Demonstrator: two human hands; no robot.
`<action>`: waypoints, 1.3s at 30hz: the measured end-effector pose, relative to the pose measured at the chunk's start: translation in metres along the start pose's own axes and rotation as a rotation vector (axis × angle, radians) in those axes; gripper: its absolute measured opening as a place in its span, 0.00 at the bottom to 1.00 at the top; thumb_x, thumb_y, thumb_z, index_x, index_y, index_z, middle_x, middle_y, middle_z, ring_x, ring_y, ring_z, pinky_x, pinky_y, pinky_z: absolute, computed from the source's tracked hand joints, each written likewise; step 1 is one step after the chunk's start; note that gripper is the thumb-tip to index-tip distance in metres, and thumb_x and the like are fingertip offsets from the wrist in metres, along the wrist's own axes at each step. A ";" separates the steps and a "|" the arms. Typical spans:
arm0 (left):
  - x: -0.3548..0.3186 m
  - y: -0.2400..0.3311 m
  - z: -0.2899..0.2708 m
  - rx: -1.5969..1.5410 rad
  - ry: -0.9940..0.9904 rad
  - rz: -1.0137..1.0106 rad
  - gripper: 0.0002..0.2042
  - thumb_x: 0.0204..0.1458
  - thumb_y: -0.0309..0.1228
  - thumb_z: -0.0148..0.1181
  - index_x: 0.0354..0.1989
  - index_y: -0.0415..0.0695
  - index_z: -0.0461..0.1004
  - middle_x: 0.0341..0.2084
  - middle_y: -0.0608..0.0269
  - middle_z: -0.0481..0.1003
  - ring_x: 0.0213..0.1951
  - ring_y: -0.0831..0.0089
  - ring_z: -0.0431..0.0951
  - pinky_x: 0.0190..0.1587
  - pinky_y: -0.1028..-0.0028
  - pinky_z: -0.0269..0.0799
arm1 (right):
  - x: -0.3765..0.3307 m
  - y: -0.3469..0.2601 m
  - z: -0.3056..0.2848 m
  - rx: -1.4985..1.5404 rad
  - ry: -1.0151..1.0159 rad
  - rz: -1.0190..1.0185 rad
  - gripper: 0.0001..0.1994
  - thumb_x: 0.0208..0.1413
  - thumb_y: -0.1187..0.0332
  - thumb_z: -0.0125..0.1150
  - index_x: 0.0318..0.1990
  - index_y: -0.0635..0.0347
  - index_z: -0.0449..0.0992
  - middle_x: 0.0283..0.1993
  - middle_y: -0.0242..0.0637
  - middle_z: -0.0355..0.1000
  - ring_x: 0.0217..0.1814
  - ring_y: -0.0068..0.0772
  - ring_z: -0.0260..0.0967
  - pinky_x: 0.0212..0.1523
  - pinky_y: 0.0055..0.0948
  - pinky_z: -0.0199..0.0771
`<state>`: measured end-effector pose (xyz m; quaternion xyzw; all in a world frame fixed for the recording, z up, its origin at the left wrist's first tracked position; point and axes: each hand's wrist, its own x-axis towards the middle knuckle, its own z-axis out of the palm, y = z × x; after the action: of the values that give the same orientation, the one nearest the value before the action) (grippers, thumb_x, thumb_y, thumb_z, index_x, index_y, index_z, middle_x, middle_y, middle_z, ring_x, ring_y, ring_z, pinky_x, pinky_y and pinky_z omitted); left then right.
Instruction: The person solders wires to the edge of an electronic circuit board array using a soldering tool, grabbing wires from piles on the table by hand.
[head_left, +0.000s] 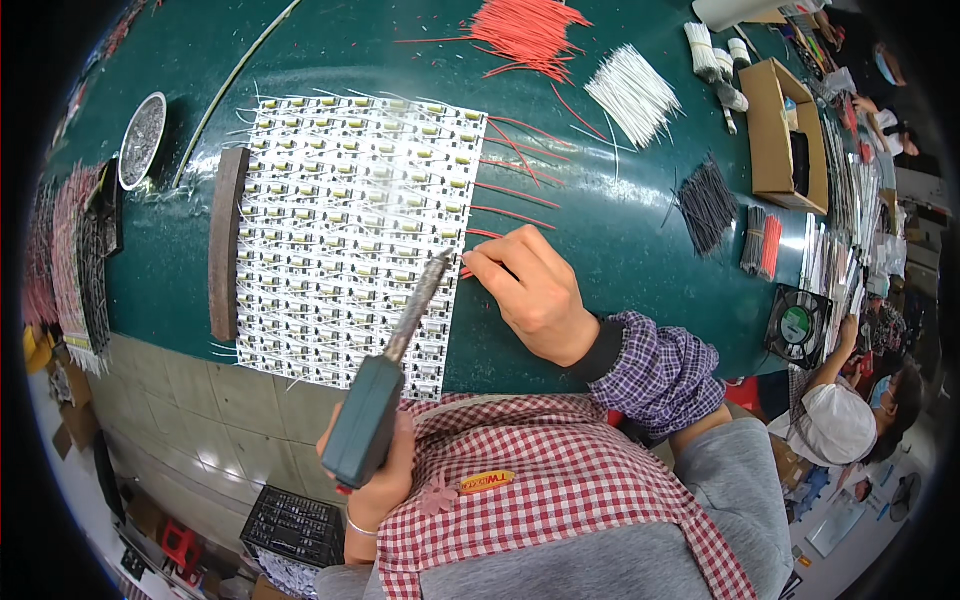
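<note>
Soldering iron and wire at the edge of a circuit-board panel.

Nearest, the left hand point(375, 480) is wrapped around the dark handle of a soldering iron point(385, 385), its tip over the lower right of the white circuit-board panel point(350, 230). Just right of the panel, the right hand point(535, 295) pinches a red wire point(468, 268) against the green desk point(620, 240). Beyond the panel lie a red wire bundle point(525, 35) and a white wire bundle point(632, 95).

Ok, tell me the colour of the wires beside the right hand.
Red wires, lying by the right hand on the green table; head view.
</note>
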<state>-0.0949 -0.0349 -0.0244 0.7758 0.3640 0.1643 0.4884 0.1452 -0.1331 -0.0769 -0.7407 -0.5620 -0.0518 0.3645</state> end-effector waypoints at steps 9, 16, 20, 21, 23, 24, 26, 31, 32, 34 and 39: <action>0.001 0.015 -0.129 0.675 0.912 0.426 0.07 0.50 0.10 0.52 0.33 0.32 0.76 0.18 0.62 0.68 0.19 0.73 0.68 0.37 0.69 0.77 | -0.001 0.001 0.001 0.005 -0.005 0.005 0.13 0.41 0.80 0.61 0.39 0.69 0.75 0.36 0.39 0.70 0.39 0.37 0.68 0.36 0.29 0.74; -0.021 0.012 -0.163 0.793 0.928 0.397 0.07 0.50 0.19 0.60 0.36 0.30 0.77 0.18 0.67 0.66 0.19 0.81 0.64 0.23 0.82 0.60 | -0.003 -0.001 -0.004 0.020 -0.018 0.017 0.13 0.41 0.81 0.61 0.38 0.68 0.75 0.37 0.39 0.70 0.40 0.37 0.68 0.37 0.29 0.74; -0.029 0.009 -0.164 0.557 0.881 0.305 0.07 0.49 0.19 0.61 0.36 0.29 0.77 0.18 0.67 0.65 0.19 0.82 0.63 0.23 0.82 0.60 | 0.003 -0.005 -0.014 0.073 0.027 0.014 0.19 0.39 0.86 0.62 0.43 0.69 0.77 0.38 0.41 0.72 0.39 0.38 0.70 0.37 0.31 0.73; -0.031 0.008 -0.164 0.498 0.869 0.282 0.07 0.49 0.19 0.61 0.36 0.29 0.77 0.18 0.67 0.65 0.19 0.82 0.63 0.23 0.82 0.60 | 0.003 -0.007 -0.017 0.088 0.048 0.000 0.20 0.38 0.86 0.62 0.45 0.69 0.77 0.38 0.41 0.72 0.39 0.38 0.70 0.37 0.31 0.73; -0.032 0.006 -0.165 0.379 0.840 0.243 0.08 0.49 0.19 0.61 0.36 0.29 0.77 0.18 0.67 0.65 0.19 0.82 0.63 0.24 0.82 0.60 | -0.002 -0.010 -0.016 0.083 0.003 0.007 0.20 0.41 0.84 0.61 0.47 0.70 0.76 0.38 0.41 0.71 0.40 0.38 0.69 0.38 0.31 0.74; -0.033 0.005 -0.166 0.319 0.824 0.224 0.08 0.48 0.19 0.61 0.36 0.29 0.77 0.18 0.67 0.65 0.19 0.82 0.62 0.24 0.82 0.60 | -0.006 -0.012 -0.015 0.080 -0.040 0.017 0.19 0.44 0.82 0.60 0.48 0.71 0.75 0.38 0.41 0.70 0.41 0.38 0.69 0.38 0.31 0.75; -0.032 0.004 -0.166 0.199 0.788 0.189 0.08 0.48 0.19 0.61 0.36 0.29 0.77 0.18 0.68 0.65 0.19 0.82 0.62 0.24 0.83 0.60 | -0.011 -0.015 -0.008 0.087 -0.048 0.061 0.19 0.45 0.82 0.60 0.49 0.72 0.75 0.37 0.41 0.69 0.41 0.38 0.69 0.38 0.31 0.75; -0.012 -0.010 -0.109 -0.016 0.589 0.081 0.16 0.46 0.18 0.58 0.46 0.27 0.73 0.21 0.64 0.69 0.18 0.83 0.60 0.23 0.83 0.59 | -0.014 -0.019 -0.007 0.027 -0.082 0.129 0.20 0.44 0.81 0.61 0.49 0.71 0.75 0.35 0.40 0.68 0.41 0.37 0.69 0.37 0.30 0.75; -0.015 -0.013 -0.083 -0.174 0.524 -0.025 0.21 0.46 0.17 0.58 0.51 0.27 0.70 0.31 0.55 0.76 0.17 0.82 0.62 0.21 0.83 0.59 | -0.014 -0.018 -0.007 -0.004 -0.072 0.091 0.20 0.43 0.80 0.61 0.48 0.71 0.76 0.35 0.39 0.69 0.40 0.37 0.69 0.37 0.30 0.74; -0.023 -0.020 -0.051 -0.222 0.443 -0.072 0.22 0.47 0.15 0.58 0.54 0.28 0.69 0.42 0.49 0.77 0.16 0.83 0.64 0.18 0.84 0.58 | -0.012 -0.017 -0.008 -0.027 -0.061 0.055 0.20 0.42 0.80 0.61 0.48 0.70 0.76 0.36 0.38 0.69 0.40 0.36 0.69 0.37 0.30 0.74; -0.029 0.005 -0.015 -0.089 0.145 -0.303 0.18 0.49 0.21 0.67 0.49 0.32 0.74 0.41 0.53 0.78 0.33 0.74 0.76 0.36 0.75 0.72 | -0.016 -0.018 0.001 -0.030 -0.007 0.003 0.17 0.40 0.78 0.62 0.43 0.67 0.77 0.37 0.37 0.71 0.37 0.36 0.69 0.36 0.31 0.74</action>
<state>-0.1214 -0.0475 -0.0105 0.6759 0.5034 0.1603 0.5139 0.1230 -0.1436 -0.0768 -0.7472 -0.5613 -0.0570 0.3512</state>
